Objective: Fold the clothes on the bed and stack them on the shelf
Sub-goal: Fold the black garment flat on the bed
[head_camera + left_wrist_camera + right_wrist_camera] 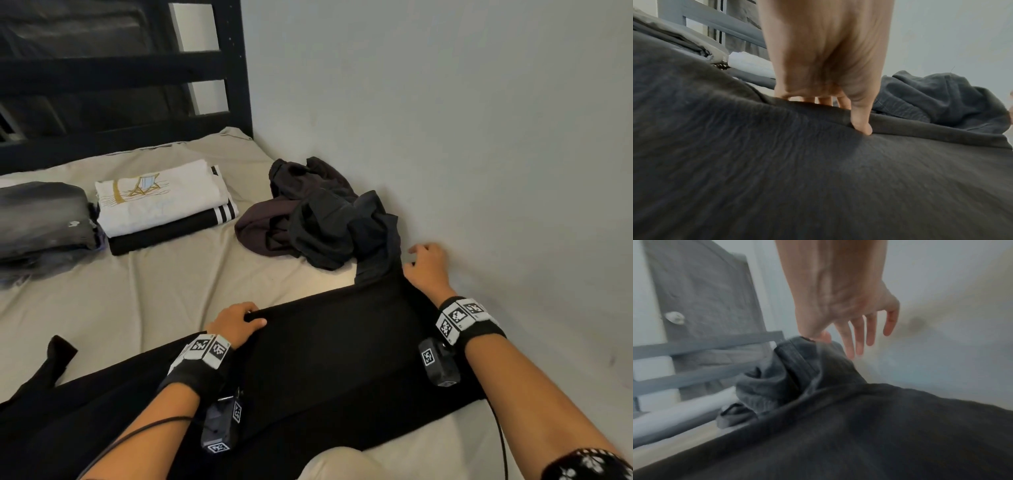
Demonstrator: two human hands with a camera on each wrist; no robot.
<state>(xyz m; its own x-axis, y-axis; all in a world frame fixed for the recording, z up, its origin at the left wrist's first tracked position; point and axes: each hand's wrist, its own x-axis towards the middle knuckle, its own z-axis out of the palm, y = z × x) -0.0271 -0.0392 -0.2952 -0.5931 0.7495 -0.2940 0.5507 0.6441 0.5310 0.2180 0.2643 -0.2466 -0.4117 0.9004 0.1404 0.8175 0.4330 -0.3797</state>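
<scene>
Left hand [236, 320] pinches the far edge of the black garment [335, 349]: thumb on top, fingers curled under the hem, as we read it in the left wrist view. Right hand [426, 265] sits at the same far edge beside the wall [445, 120]; thumb and forefinger appear to nip a bunched dark sleeve [376, 253], the other fingers spread and straight. That view is blurred, so we log this grip as probable only.

From the head view, the garment lies flat on the bed [144, 294] directly before us, long axis running roughly 8 to 2 o'clock, its near end passing under both forearms. The held edge is the 12 o'clock side, so we judge the coming fold must travel toward 6 o'clock, both hands moving together. The sleeve at 1 o'clock needs tucking first, and the right hand is the nearer.

Further out: an unfolded dark heap [308, 219] at 12 o'clock, touching the sleeve. Folded stacks [161, 202] lie at 10 to 11 o'clock, well apart. No shelf is in view.
</scene>
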